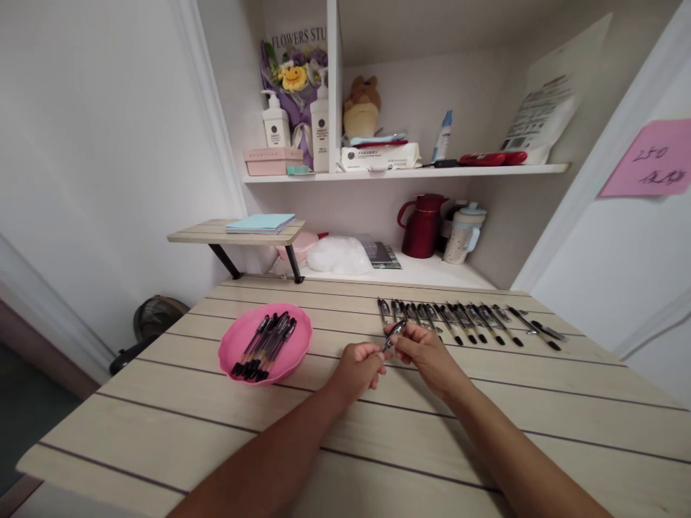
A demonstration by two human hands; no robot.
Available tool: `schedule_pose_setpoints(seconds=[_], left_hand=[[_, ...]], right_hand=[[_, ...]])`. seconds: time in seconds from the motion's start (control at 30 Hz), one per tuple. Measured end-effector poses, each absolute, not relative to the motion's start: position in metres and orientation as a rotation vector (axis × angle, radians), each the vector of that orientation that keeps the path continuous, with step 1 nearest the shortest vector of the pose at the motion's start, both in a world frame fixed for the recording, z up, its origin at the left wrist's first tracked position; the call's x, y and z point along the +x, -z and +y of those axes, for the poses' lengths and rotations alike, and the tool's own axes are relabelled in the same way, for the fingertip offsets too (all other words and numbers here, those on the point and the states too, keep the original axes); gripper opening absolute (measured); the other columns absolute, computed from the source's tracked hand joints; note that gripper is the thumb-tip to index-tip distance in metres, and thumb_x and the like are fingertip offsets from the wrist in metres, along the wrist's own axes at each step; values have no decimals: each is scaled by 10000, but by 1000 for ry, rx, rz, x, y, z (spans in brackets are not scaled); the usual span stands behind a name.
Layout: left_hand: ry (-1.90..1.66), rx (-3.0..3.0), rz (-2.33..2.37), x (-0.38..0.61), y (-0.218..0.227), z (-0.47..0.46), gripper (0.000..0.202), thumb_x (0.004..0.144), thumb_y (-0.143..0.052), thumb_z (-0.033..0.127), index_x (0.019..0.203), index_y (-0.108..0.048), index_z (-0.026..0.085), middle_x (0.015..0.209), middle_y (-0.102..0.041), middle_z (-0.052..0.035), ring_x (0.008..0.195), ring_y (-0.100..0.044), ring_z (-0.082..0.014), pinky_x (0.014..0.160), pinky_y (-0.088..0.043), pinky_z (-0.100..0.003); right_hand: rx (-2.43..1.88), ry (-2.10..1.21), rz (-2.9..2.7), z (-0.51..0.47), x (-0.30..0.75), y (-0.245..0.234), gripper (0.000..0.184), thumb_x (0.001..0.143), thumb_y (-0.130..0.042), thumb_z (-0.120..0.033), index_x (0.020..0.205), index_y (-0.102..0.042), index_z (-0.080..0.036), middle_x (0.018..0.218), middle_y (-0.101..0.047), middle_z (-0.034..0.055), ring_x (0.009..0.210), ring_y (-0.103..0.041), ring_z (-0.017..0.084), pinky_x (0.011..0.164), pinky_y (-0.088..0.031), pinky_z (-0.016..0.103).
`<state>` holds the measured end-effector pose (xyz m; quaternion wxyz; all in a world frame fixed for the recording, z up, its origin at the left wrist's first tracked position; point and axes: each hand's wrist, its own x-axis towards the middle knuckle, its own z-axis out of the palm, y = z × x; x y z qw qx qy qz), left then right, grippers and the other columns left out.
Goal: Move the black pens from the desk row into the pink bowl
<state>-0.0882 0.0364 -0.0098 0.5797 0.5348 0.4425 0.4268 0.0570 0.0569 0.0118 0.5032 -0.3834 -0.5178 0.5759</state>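
Over the middle of the table, my right hand (424, 352) pinches a dark pen (396, 331) between thumb and fingers, its upper end tilted away to the right. My left hand (360, 370) is closed at the pen's lower end, where the fingers hide the tip. To the left stands a pink bowl (303, 349) with a wavy rim, and several black-capped pens (264, 349) lie in it side by side. Beyond my right hand, a row of black pens and pen parts (469, 320) stretches to the right; which pieces are joined I cannot tell.
A small raised stand (194, 234) carrying blue paper (262, 223) is at the back left. Behind the table are a plastic bag (340, 255), a red jug (424, 226) and a lidded cup (463, 234). Above them, a shelf (432, 172) holds bottles and a plush toy (363, 108).
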Motion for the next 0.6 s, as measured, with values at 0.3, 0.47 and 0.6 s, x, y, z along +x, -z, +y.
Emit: schedule_pose_setpoints(seconds=[0.3, 0.47, 0.6], left_hand=[[-1012, 1396, 1090, -92, 17, 40, 201, 722, -447, 290, 644, -550, 136, 509, -481, 32, 342, -340, -39, 375, -236, -186], [-1018, 1711, 1235, -93, 14, 38, 200, 749, -411, 207, 635, -564, 147, 512, -465, 31, 435, -383, -68, 452, -278, -202], [-1082, 2040, 1317, -93, 8, 34, 183, 732, -415, 128, 605, -542, 160, 571, -497, 8, 571, -459, -109, 550, -322, -227]], right_hand=[[-946, -1470, -1217, 54, 54, -12, 322, 555, -749, -359, 757, -595, -160, 545, -539, -29, 480, -480, 82, 443, -307, 199], [-924, -1491, -1211, 57, 53, -5, 311, 566, -743, -357, 760, -599, -160, 552, -539, -32, 468, -448, 62, 456, -322, 192], [-917, -1494, -1181, 57, 51, -4, 317, 553, -751, -349, 752, -595, -157, 535, -515, -41, 467, -437, 59, 449, -326, 188]])
